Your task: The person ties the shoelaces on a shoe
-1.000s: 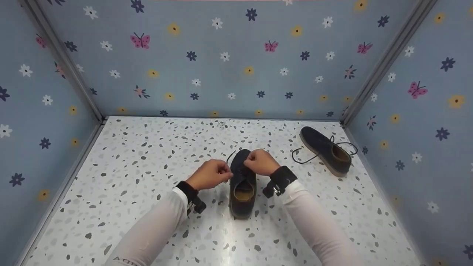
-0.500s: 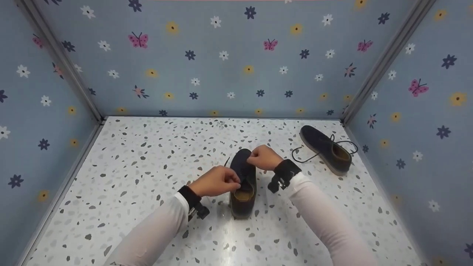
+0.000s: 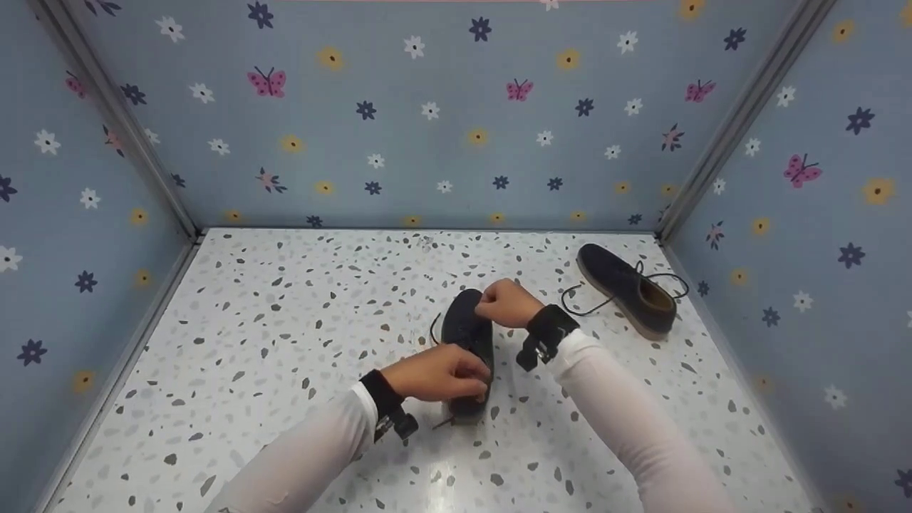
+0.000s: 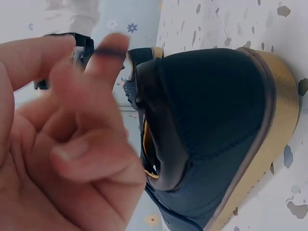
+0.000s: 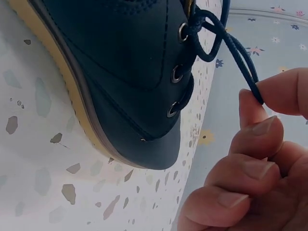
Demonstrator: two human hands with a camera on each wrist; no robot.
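Observation:
A dark navy shoe (image 3: 456, 324) stands upright on the speckled floor, toe away from me. My right hand (image 3: 509, 305) is above its toe end, pinching a doubled length of dark shoelace (image 5: 245, 67) between thumb and forefinger. That lace runs from a knot beside the eyelets. My left hand (image 3: 438, 374), fingers curled, is over the shoe's opening and heel, hiding much of them. A blurred dark lace piece (image 4: 110, 52) crosses its forefinger and appears gripped; its exact hold is blurred. A lace end (image 3: 443, 423) sticks out left of the heel.
A matching shoe (image 3: 627, 288) with loose laces lies angled at the back right, near the wall. Blue flowered panels (image 3: 427, 107) enclose the white speckled floor (image 3: 299, 299) at the back and both sides.
My left hand has moved back from beside the laces toward the heel, with a lace end now showing there. The right hand shifted slightly forward and keeps its pinch.

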